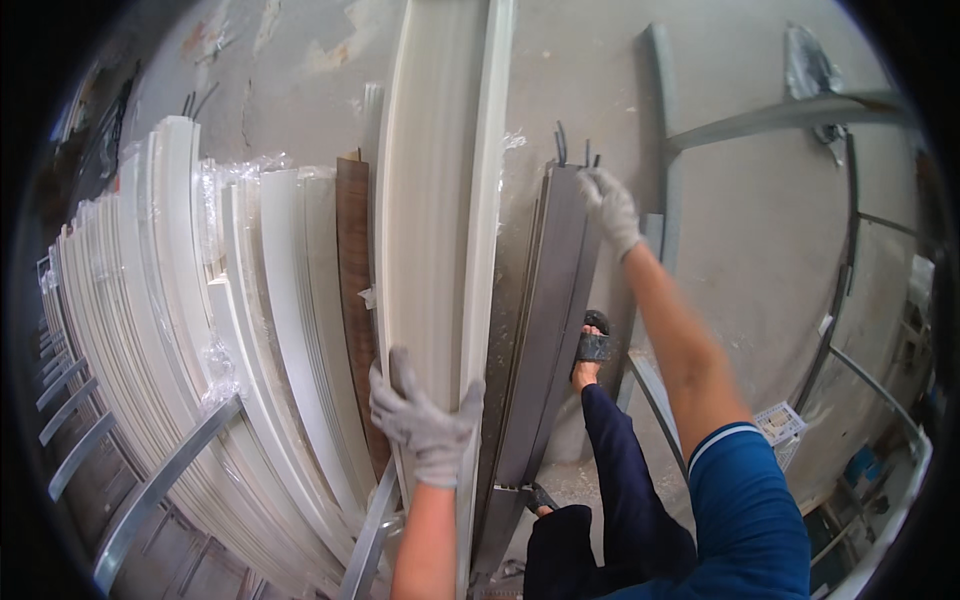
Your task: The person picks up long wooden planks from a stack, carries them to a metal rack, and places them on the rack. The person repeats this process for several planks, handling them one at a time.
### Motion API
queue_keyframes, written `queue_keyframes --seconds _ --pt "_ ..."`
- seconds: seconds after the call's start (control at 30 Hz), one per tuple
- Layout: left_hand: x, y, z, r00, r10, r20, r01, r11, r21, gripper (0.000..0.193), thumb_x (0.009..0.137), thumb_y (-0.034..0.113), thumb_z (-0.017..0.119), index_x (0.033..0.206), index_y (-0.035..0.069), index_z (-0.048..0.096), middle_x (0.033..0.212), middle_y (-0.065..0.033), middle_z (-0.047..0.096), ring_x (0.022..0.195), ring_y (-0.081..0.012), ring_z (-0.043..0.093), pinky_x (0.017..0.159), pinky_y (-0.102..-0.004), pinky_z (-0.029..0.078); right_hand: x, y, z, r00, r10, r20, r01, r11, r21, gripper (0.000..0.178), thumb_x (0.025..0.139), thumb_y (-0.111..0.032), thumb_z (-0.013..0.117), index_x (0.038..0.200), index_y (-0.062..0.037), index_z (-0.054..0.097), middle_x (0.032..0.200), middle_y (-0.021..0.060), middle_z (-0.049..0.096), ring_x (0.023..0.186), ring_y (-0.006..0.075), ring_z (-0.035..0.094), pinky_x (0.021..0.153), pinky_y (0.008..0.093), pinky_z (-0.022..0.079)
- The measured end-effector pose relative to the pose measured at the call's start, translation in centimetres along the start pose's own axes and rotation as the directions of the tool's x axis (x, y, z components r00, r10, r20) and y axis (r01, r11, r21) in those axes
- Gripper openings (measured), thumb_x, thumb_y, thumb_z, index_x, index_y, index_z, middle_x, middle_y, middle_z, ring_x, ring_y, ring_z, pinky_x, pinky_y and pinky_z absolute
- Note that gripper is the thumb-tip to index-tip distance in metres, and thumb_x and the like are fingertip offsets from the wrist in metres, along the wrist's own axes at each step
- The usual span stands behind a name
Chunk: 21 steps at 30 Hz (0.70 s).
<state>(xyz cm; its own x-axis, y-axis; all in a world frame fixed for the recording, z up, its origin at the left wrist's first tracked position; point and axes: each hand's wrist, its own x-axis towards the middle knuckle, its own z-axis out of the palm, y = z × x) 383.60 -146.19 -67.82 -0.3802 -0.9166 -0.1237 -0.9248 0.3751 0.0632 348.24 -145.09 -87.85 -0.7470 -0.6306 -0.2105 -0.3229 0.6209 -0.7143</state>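
Observation:
My left hand (pixel 425 420), in a grey work glove, grips the lower part of a tall cream-white profile panel (pixel 440 200) that stands upright against the wall. My right hand (pixel 610 205), gloved too, rests on the top end of a bundle of grey-brown profiles (pixel 550 320) leaning beside the white one, fingers curled over its edge. My legs in dark trousers (pixel 620 470) and a sandalled foot (pixel 592 345) show below the grey bundle.
Many white profiles (pixel 200 330) lean in rows on the left, some in clear plastic wrap, with one wood-brown strip (pixel 353 270) among them. Metal rack bars (pixel 150 490) cross the lower left. A grey metal frame (pixel 760 120) stands on the right against the concrete wall (pixel 740 250).

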Motion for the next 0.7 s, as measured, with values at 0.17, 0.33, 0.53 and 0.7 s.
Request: queue_keyframes --seconds 0.17,0.33,0.53,0.7 --pt "-0.1 -0.5 -0.9 0.994 0.018 0.109 -0.016 1.000 -0.021 0.117 0.073 0.076 0.067 0.156 0.006 0.025 0.144 -0.0337 0.028 0.128 -0.0520 0.034 0.101 -0.0661 0.032 9.9 3.3 3.6 0.994 0.028 0.109 0.008 0.949 -0.315 0.034 0.099 -0.036 0.057 0.117 -0.0087 0.068 0.113 0.0171 0.070 0.106 0.0360 0.066 0.092 0.0427 0.051" --pt "-2.2 -1.5 -1.9 0.962 -0.068 0.264 0.068 0.998 0.010 0.126 0.068 0.076 0.071 0.156 0.005 0.017 0.144 -0.0353 0.026 0.132 -0.0558 0.028 0.107 -0.0679 0.028 14.7 5.2 6.6 0.923 0.219 0.315 -0.025 0.854 -0.520 0.041 0.101 -0.044 0.050 0.119 -0.0117 0.069 0.118 0.0161 0.069 0.112 0.0352 0.064 0.096 0.0446 0.048" --pt "-3.1 -2.8 -1.9 0.960 -0.050 0.277 0.057 0.998 -0.018 0.127 0.074 0.075 0.064 0.156 -0.002 0.006 0.158 -0.0294 0.010 0.146 -0.0497 0.011 0.116 -0.0660 0.010 16.9 7.2 8.7 0.670 0.467 0.577 0.026 0.762 -0.647 0.060 0.099 -0.060 0.038 0.127 -0.0152 0.067 0.122 0.0185 0.067 0.123 0.0349 0.059 0.103 0.0458 0.044" --pt "-2.0 -1.2 -1.8 0.982 0.142 0.121 -0.137 0.989 -0.049 0.107 0.082 0.055 0.064 0.155 -0.007 0.017 0.156 -0.0342 0.023 0.144 -0.0542 0.020 0.114 -0.0687 0.019 17.0 8.1 9.6 0.553 0.527 0.645 -0.051 0.794 -0.606 0.088 0.089 -0.081 0.034 0.126 -0.0092 0.068 0.131 0.0200 0.063 0.128 0.0373 0.055 0.108 0.0445 0.039"
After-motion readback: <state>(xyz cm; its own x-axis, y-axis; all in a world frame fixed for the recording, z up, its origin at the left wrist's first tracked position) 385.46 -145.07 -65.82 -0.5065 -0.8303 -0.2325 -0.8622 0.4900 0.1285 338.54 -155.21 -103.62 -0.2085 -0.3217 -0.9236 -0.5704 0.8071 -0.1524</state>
